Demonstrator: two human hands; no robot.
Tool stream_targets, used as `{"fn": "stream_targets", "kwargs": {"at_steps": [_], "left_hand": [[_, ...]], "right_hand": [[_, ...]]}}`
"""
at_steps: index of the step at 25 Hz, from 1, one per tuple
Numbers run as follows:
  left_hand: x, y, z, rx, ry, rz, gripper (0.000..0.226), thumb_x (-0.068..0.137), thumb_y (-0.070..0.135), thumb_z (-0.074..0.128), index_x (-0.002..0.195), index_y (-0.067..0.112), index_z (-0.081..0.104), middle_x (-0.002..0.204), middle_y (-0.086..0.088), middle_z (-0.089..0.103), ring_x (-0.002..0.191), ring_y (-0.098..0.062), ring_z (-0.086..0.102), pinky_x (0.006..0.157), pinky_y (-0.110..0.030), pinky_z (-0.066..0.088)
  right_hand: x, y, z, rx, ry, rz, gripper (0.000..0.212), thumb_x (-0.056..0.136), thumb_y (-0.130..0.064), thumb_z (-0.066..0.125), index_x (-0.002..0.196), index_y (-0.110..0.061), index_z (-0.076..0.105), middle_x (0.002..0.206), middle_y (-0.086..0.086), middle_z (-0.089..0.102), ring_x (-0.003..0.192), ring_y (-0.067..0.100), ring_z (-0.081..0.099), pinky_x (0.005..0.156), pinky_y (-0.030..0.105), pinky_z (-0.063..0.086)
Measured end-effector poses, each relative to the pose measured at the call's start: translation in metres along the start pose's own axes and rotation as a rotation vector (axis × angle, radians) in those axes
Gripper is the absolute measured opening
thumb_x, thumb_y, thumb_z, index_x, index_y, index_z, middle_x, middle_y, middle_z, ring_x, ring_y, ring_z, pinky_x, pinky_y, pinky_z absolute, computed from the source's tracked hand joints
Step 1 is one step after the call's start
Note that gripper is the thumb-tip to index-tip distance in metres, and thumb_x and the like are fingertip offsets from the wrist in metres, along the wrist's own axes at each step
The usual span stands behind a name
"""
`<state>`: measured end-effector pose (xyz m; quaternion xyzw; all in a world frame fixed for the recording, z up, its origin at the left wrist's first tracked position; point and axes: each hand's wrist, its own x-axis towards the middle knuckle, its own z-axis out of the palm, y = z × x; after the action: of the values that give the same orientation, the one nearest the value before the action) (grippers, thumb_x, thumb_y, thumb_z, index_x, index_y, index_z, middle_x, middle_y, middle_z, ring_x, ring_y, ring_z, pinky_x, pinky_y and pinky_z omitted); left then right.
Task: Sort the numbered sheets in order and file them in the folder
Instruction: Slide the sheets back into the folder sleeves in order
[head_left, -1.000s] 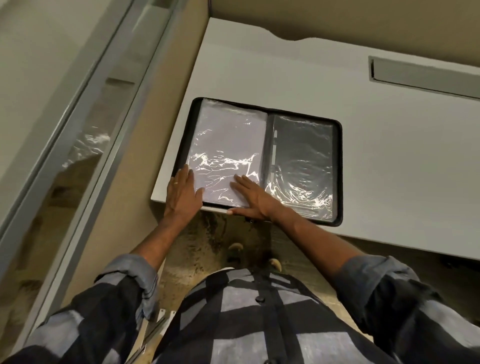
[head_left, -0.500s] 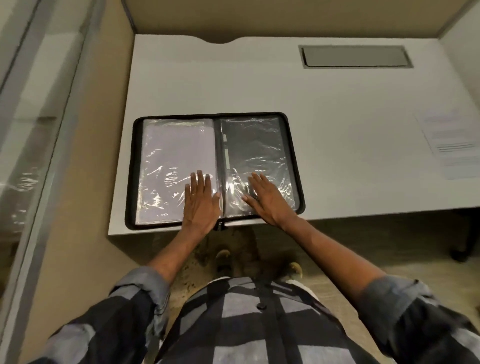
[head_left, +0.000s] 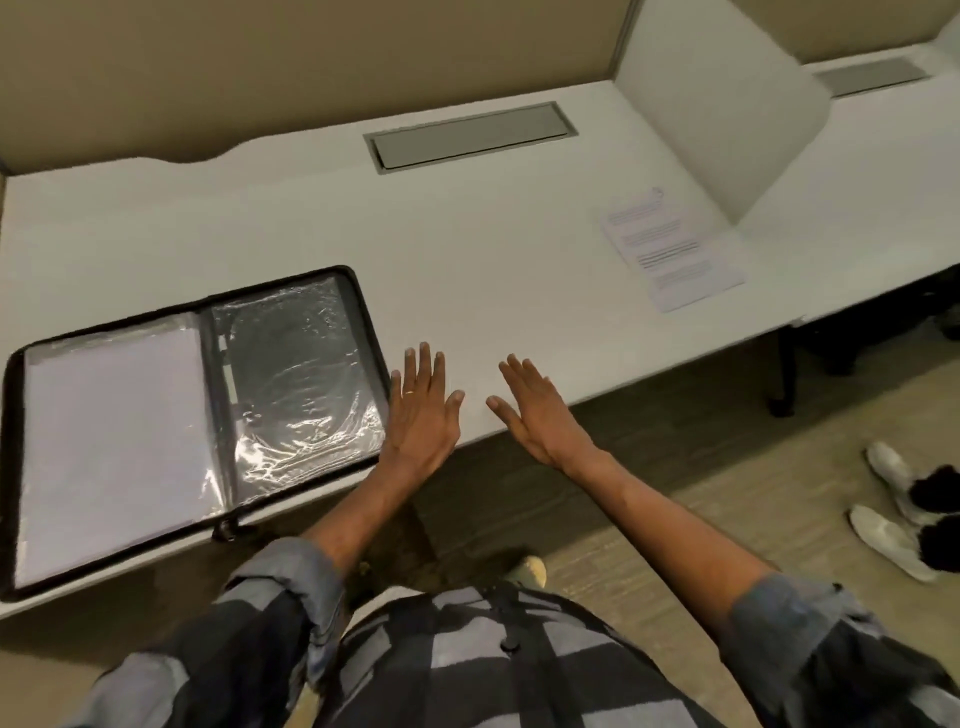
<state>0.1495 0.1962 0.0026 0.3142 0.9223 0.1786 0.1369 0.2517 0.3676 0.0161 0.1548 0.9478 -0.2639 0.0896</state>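
Observation:
A black zip folder (head_left: 363, 312) lies open on the white desk (head_left: 467, 249) at the left. Its left clear sleeve holds a white sheet (head_left: 114, 447); the right sleeve (head_left: 301, 374) looks dark and empty. A printed sheet (head_left: 672, 249) lies far right on the desk, beside a white divider. My left hand (head_left: 423, 410) is flat and open just right of the folder's edge, holding nothing. My right hand (head_left: 537, 415) is open over the desk's front edge, fingers spread toward the printed sheet.
A grey cable flap (head_left: 467, 135) is set into the desk at the back. A white divider panel (head_left: 717, 119) stands at the right. Another person's white shoes (head_left: 893, 509) are on the carpet at the right.
Both hands have come off the folder's sleeves and moved right of it. My view has swung right, so the folder now sits at the left and the printed sheet is nearer the middle.

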Motion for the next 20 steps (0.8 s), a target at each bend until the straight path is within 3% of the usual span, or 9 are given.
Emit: {"fn": "stream_targets", "kwargs": {"at_steps": [9, 16, 20], "left_hand": [[0.069, 0.179, 0.048, 0.088, -0.054, 0.218, 0.066, 0.11, 0.045, 0.021, 0.163, 0.014, -0.001, 0.169, -0.007, -0.018, 0.155, -0.024, -0.02, 0.125, -0.044, -0.013], [0.14, 0.258, 0.079, 0.12, -0.119, 0.339, 0.067, 0.109, 0.048, 0.021, 0.163, 0.015, 0.001, 0.169, -0.008, -0.015, 0.155, -0.027, -0.018, 0.127, -0.048, -0.008], [0.189, 0.289, 0.104, 0.147, -0.144, 0.417, 0.076, 0.102, 0.062, 0.008, 0.163, 0.019, -0.006, 0.168, -0.005, -0.018, 0.155, -0.027, -0.02, 0.126, -0.051, -0.01]], "right_hand": [[-0.043, 0.149, -0.098, -0.011, 0.179, 0.155, 0.073, 0.105, -0.059, 0.027, 0.163, -0.019, 0.01, 0.171, 0.003, 0.005, 0.158, 0.021, 0.003, 0.128, 0.047, 0.011], [-0.038, 0.232, -0.138, -0.02, 0.225, 0.264, 0.073, 0.105, -0.06, 0.025, 0.163, -0.017, 0.01, 0.171, 0.006, 0.006, 0.158, 0.024, 0.004, 0.127, 0.051, 0.016], [-0.017, 0.275, -0.161, -0.054, 0.23, 0.333, 0.073, 0.105, -0.058, 0.024, 0.163, -0.016, 0.008, 0.171, 0.006, 0.003, 0.158, 0.024, 0.001, 0.127, 0.051, 0.012]]}}
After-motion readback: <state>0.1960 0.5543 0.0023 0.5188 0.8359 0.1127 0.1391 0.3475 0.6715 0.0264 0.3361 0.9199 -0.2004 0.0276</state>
